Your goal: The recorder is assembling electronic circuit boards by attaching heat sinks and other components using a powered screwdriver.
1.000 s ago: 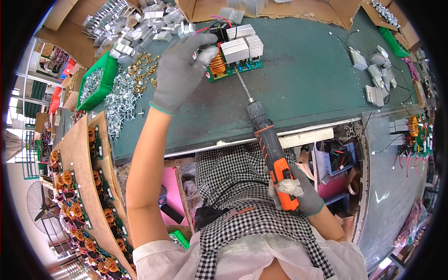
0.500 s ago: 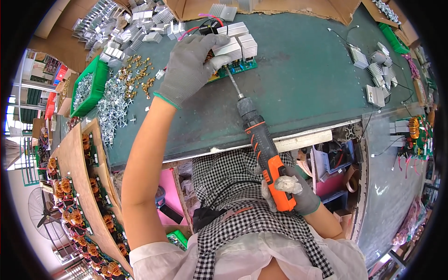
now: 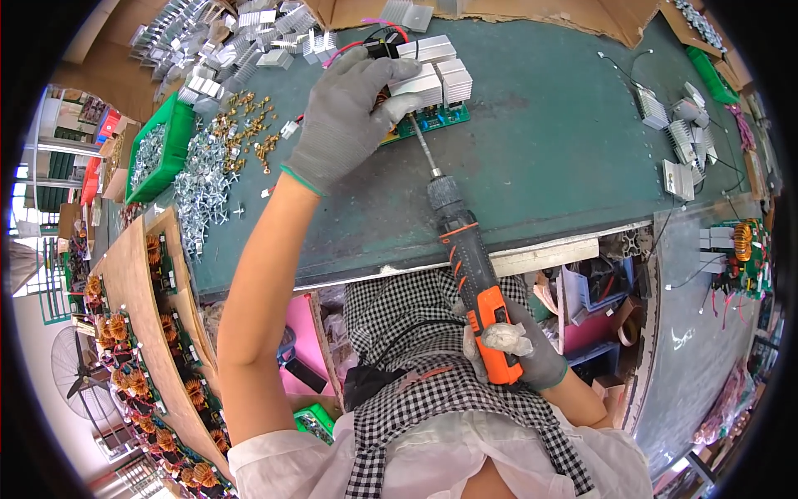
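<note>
Circuit board (image 3: 449, 116) lies flat on the desk (image 3: 549, 133), toward the far side, a bit L of my driver. Silver finned heatsinks (image 3: 455, 81) stand up on it; a black part (image 3: 382, 46) w/ red + pink wires is at the back L.

My L hand (image 3: 342, 116), grey glove, is curled over the board's L end: index tip on the near heatsink, thumb by its lower front edge. Can't tell if it's clamping or only resting there. My R hand (image 3: 525, 345), also gloved, is wrapped around the orange/black power driver (image 3: 474, 266), fingers closed on the grip. Its long bit (image 3: 424, 145) slants up to the board's front edge, just under the heatsink; tip contact too small to tell.

L of my L hand: brass-coloured bits (image 3: 241, 129), then a heap of silver hardware (image 3: 202, 183), then a green tray (image 3: 176, 148) w/ more of the same. Back L: pile of loose heatsinks (image 3: 249, 41), next to a cardboard box (image 3: 549, 18).

Far R: heatsinks w/ black leads (image 3: 682, 137), plus a 2nd board (image 3: 752, 266) w/ a copper coil, well apart from mine. Lower L: rows of coil-topped boards (image 3: 125, 366) & a fan (image 3: 79, 376). My checked apron (image 3: 416, 324) is below the desk edge.
</note>
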The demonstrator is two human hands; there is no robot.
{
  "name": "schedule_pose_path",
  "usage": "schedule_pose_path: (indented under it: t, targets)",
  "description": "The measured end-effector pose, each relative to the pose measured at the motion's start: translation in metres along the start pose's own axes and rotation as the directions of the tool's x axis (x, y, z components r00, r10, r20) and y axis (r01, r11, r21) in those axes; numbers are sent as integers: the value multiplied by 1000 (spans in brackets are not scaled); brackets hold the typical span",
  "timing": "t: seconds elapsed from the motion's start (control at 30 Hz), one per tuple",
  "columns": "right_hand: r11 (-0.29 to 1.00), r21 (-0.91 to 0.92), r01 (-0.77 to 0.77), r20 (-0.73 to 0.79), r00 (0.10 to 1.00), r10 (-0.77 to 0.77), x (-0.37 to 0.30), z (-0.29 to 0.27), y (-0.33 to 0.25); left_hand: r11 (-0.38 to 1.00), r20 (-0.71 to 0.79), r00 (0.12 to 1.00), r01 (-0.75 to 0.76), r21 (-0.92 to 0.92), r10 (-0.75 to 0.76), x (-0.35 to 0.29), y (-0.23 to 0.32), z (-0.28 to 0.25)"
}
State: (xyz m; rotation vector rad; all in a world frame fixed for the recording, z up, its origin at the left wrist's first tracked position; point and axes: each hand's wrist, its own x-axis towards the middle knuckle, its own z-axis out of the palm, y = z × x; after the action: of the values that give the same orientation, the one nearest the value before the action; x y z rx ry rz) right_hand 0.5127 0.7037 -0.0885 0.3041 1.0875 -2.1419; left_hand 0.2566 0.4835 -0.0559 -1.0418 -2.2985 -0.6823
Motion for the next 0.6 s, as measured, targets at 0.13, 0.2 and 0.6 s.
schedule_pose_path:
  t: [0.13, 0.2, 0.6]
  targets:
    - [999, 4, -40, -8, 999, 41, -1, 1, 1, 999, -36, 999, -38, 11, 39, 1, -1, 0]
    - [998, -4, -57, -6, 998, 57, -1, 1, 1, 999, -19, 999, -35, 35, 36, -1, -2, 0]
    - [962, 266, -65, 136, 990, 29, -6, -5, 6, 999, 23, 1000, 16, 32, -16, -1, 2, -2]
